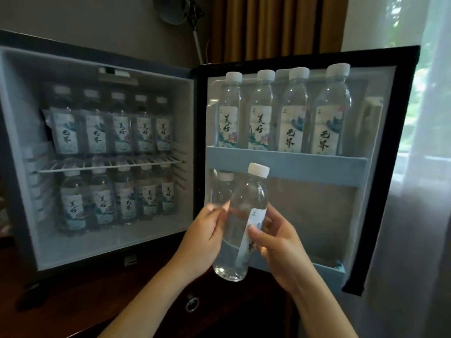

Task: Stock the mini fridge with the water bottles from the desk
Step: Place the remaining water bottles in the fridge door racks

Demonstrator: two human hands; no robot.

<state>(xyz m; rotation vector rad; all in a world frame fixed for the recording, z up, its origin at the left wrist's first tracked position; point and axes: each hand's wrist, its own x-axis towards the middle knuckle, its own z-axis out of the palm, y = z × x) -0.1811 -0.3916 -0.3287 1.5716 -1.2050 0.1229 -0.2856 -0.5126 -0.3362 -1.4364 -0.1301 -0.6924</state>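
Currently, one water bottle (pixel 246 203), capped and tilted slightly to the right, is held in front of the open door (pixel 405 118) of the mini fridge (pixel 22 167). It sits below the upper door shelf (pixel 285 161) and over the left end of the lower door shelf (pixel 329 272). The left hand (pixel 203 237) grasps the bottle's left side with curled fingers. The right hand (pixel 275 247) grasps its right side, with the thumb lying on the label.

The upper door shelf is filled edge to edge by a row of upright bottles (pixel 262 111), four in front. A single bottle (pixel 220 189) stands at the left end of the lower door shelf, just behind the held one.

Inside the cabinet, the wire shelf (pixel 109 164) carries five bottles along its front edge, and five more stand on the floor beneath. Pale shapes against the left wall may be further bottles; the view there is too dim to confirm.

The fridge stands on a dark wooden desk (pixel 122 289).
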